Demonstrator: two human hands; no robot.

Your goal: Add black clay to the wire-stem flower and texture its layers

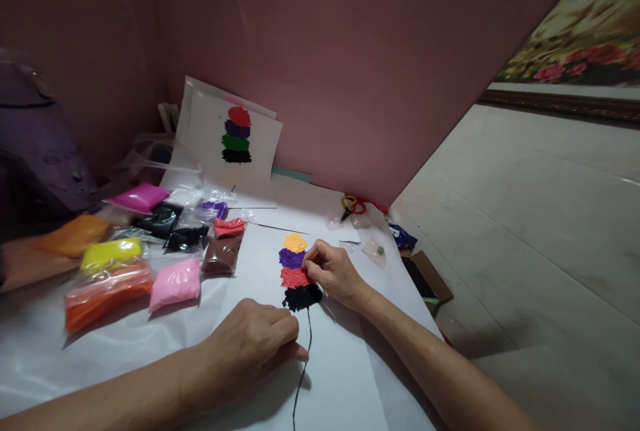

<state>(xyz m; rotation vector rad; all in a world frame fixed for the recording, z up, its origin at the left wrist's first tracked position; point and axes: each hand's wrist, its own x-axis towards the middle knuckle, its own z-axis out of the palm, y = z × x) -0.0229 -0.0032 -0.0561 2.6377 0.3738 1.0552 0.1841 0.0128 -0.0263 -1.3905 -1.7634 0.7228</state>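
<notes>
A sheet of white paper (345,364) lies in front of me with a stack of textured clay-like patches: a yellow-orange patch (295,242) at the far end, then a purple patch (291,258), a red patch (294,277) and a black patch (301,297). A thin black line (301,381) runs from the black patch toward me. My right hand (333,271) is pinched at the right edge of the purple and red patches; what its fingertips hold is hidden. My left hand (265,338) rests below the black patch, fingers curled, its thumb tip beside the line.
Several bags of coloured clay-like material, including a pink bag (175,284) and a brown bag (221,256), lie to the left. A similar picture (235,138) leans against the pink wall. Scissors (353,206) lie at the back right. A cardboard box (433,274) stands beyond the table edge.
</notes>
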